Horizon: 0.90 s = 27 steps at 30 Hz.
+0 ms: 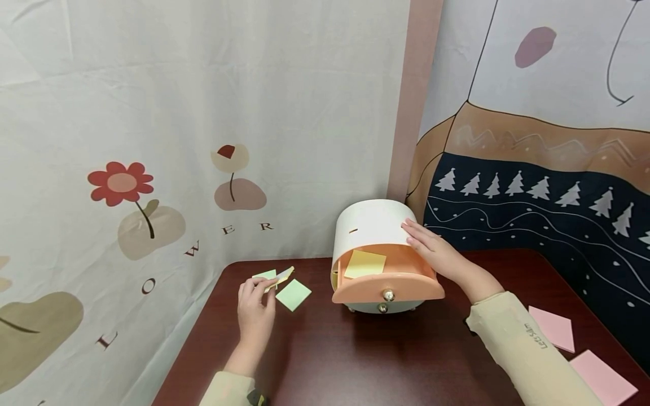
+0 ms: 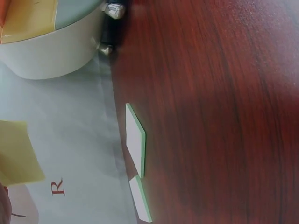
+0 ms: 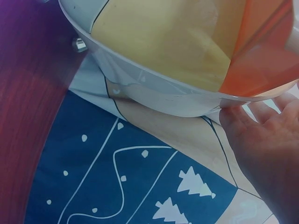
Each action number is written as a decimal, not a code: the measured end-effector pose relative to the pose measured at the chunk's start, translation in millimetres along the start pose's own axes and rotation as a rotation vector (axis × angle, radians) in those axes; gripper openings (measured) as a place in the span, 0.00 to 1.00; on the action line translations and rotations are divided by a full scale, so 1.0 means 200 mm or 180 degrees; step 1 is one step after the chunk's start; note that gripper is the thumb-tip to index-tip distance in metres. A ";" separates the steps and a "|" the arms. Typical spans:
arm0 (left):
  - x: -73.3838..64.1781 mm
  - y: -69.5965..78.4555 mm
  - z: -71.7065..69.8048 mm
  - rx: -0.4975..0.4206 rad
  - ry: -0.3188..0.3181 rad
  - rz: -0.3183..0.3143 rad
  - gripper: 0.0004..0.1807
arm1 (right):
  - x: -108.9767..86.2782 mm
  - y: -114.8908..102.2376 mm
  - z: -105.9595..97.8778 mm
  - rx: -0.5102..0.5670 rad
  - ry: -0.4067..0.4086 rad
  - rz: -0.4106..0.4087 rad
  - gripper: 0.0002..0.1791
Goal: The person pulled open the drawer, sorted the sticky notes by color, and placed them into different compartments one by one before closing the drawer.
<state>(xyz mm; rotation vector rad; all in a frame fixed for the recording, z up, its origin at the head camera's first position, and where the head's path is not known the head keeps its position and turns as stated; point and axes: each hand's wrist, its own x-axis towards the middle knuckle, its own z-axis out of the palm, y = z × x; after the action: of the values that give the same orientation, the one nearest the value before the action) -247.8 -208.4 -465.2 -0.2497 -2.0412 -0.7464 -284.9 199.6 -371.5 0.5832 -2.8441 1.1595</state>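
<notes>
My left hand [image 1: 255, 310] pinches a yellow sticky note pad [image 1: 283, 276] between thumb and fingers, over the table's left side. In the left wrist view, the pad [image 2: 17, 151] appears at the left edge. Two green sticky note pads [image 1: 293, 295] lie just beyond and beside that hand. A white desktop drawer box [image 1: 373, 223] stands at the back of the table, its upper orange drawer [image 1: 355, 290] pulled out. Inside the drawer another yellow sticky note pad [image 1: 365, 263] leans tilted. My right hand [image 1: 442, 256] rests on the box's right side with fingers straight.
Two pink sticky note pads [image 1: 603, 376] lie at the right of the dark red table [image 1: 396, 366], partly beside my right sleeve. A lower drawer with a round silver knob [image 1: 383, 308] sits beneath the orange one. Printed curtains [image 1: 304, 113] hang behind the table.
</notes>
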 end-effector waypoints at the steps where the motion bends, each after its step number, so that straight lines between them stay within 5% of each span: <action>1: 0.00 0.00 0.00 -0.0015 0.0018 0.0035 0.14 | 0.00 0.00 0.00 -0.0002 0.0000 0.0001 0.31; 8: 0.02 0.04 0.02 -0.0226 0.0244 0.0353 0.17 | 0.00 0.01 0.00 0.0012 -0.0001 0.0004 0.32; 27: 0.09 0.17 0.04 -0.0437 0.0344 0.0933 0.13 | 0.00 0.00 0.00 0.0003 0.0003 0.0008 0.32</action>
<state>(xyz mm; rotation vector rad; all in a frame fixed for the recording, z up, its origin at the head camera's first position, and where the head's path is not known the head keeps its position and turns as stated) -248.0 -179.1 -440.6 -0.5621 -1.8033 -0.7002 -284.5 199.1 -371.6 0.5792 -2.8447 1.1611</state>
